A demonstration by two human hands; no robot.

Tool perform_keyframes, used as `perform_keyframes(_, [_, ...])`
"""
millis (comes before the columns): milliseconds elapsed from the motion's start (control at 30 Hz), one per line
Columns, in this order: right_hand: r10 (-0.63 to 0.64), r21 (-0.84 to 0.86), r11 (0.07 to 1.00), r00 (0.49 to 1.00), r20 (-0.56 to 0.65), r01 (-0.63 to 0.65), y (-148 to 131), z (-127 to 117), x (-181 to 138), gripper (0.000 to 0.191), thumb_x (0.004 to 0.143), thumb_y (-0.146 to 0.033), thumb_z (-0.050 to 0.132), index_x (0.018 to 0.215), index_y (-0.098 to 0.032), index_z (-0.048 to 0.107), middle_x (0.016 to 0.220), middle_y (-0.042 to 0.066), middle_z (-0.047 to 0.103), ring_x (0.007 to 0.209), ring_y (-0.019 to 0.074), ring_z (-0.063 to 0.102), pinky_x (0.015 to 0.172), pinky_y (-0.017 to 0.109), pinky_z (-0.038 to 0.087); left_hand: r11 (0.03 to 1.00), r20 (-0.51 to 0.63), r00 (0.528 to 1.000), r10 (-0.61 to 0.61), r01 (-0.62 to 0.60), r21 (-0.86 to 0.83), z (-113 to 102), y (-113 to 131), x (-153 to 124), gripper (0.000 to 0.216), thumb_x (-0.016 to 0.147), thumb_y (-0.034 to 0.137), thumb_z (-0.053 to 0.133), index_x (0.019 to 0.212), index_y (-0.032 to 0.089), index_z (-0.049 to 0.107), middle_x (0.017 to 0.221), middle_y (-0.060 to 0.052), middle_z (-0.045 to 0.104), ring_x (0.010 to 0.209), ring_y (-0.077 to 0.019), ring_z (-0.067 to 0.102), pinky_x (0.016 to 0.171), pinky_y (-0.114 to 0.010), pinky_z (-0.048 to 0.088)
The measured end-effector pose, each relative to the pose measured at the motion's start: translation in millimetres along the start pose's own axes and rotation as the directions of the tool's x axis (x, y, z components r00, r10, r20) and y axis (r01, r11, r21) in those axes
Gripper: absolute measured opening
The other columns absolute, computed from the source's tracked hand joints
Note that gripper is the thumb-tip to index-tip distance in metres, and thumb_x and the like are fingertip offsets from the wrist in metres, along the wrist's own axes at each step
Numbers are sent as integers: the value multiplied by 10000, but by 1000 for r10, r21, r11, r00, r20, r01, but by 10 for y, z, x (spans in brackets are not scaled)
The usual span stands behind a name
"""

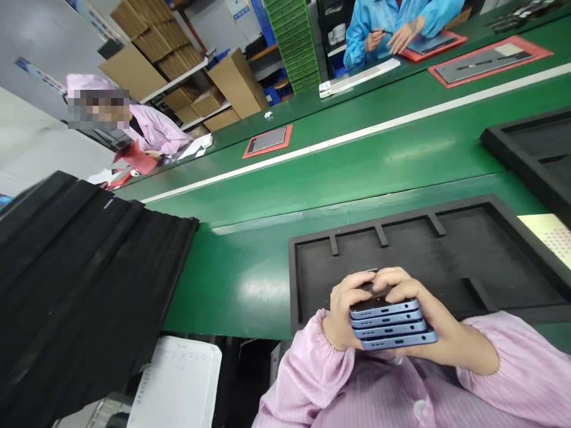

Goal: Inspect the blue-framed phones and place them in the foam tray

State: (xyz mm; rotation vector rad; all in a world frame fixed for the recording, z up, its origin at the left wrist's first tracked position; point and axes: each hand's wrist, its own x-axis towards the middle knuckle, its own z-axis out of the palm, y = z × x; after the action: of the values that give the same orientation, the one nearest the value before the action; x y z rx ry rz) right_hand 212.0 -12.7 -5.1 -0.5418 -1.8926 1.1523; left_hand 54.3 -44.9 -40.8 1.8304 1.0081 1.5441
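A stack of several blue smartphones (pixel 389 328) is held close to my body, with their bottom edges and ports facing me. My left hand (pixel 344 310) wraps round the stack's left side, and its fingers curl over the dark top screen. From the other side my right hand (pixel 430 318) grips the same stack, fingertips also on the top screen. Beneath and beyond the hands lies a black foam tray (pixel 504 255) with short dividers along its edges. My fingers partly cover the upper phone.
Stacked black trays (pixel 89 279) stand at the left above a white notebook (pixel 178 380). Another black tray (pixel 530 142) and a yellow sheet (pixel 546 232) are at the right. Across the green bench (pixel 357 172), devices lie on red mats (pixel 289 138). Two co-workers sit opposite.
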Motion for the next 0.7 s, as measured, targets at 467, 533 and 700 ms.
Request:
perform_keyframes(467, [-57, 18, 998, 995, 81, 55, 10, -33, -104, 335, 863, -463, 499, 1028, -208, 358, 992, 81, 426, 1035, 164, 440, 879, 295, 434, 981, -49, 994, 99, -89, 175, 37, 71, -99, 354, 811, 307, 530, 1153, 239, 468, 1112, -94, 606, 960, -179, 611, 767, -296, 501])
perform_keyframes(533, [-61, 16, 998, 995, 82, 59, 15, -34, -97, 331, 865, -463, 495, 1024, -208, 356, 986, 77, 423, 1032, 158, 437, 881, 284, 430, 979, -56, 990, 130, -119, 167, 42, 61, -81, 339, 828, 315, 508, 1153, 227, 470, 1112, -105, 602, 961, -176, 611, 767, -288, 502])
perform_keyframes(700, [-57, -1, 998, 994, 99, 57, 5, -51, -74, 332, 860, -453, 510, 1022, -208, 356, 979, 77, 429, 1032, 156, 441, 884, 270, 433, 978, -52, 991, 127, -116, 170, 48, 102, -33, 279, 852, 329, 472, 1113, 228, 471, 1074, -100, 619, 936, -163, 620, 749, -270, 506])
